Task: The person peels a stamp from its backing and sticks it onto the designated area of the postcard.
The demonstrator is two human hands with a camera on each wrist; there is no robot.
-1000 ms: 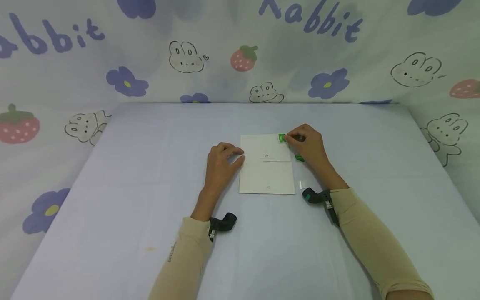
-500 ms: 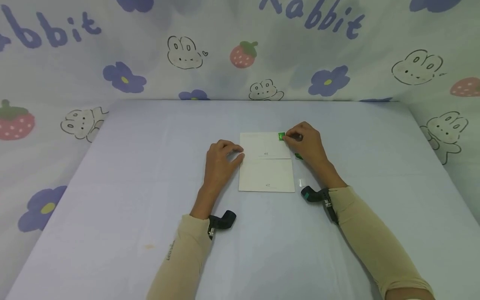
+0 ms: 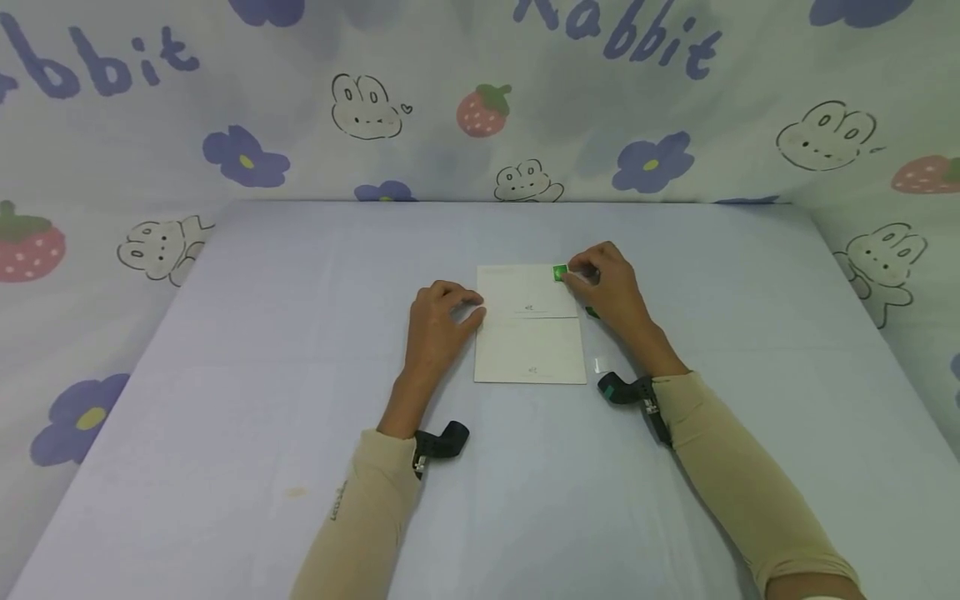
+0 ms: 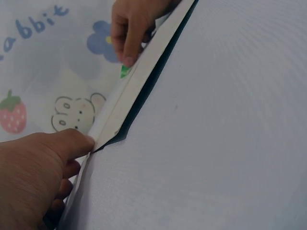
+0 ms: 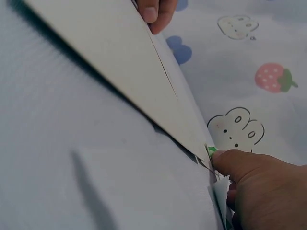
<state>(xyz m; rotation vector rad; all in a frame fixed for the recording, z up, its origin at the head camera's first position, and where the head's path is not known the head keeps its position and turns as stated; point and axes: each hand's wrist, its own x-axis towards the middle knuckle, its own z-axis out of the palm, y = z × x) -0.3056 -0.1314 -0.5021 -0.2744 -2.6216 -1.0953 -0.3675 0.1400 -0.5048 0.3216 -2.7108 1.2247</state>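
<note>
Two cream cards lie on the white table, an upper card (image 3: pixel 517 287) and a lower card (image 3: pixel 528 350), meeting along a thin line. At the upper card's top right corner, my right hand (image 3: pixel 611 283) pinches the edge of a small green stamp (image 3: pixel 559 272) between thumb and forefinger. The right wrist view shows the thumb right at the stamp (image 5: pixel 212 150). My left hand (image 3: pixel 441 321) rests at the cards' left edge, fingers bent and fingertips just at the border. The left wrist view has its fingertips touching the card edge (image 4: pixel 127 108).
A second green piece (image 3: pixel 592 312) lies by the right hand, partly hidden under it. Closer to the right wrist is a small clear plastic piece (image 3: pixel 602 365). A patterned cloth (image 3: pixel 420 100) with rabbits and strawberries hangs behind the table.
The whole view has shifted slightly. Both hands stay nearly where they were against the cards, and the green stamp remains at the same corner.
</note>
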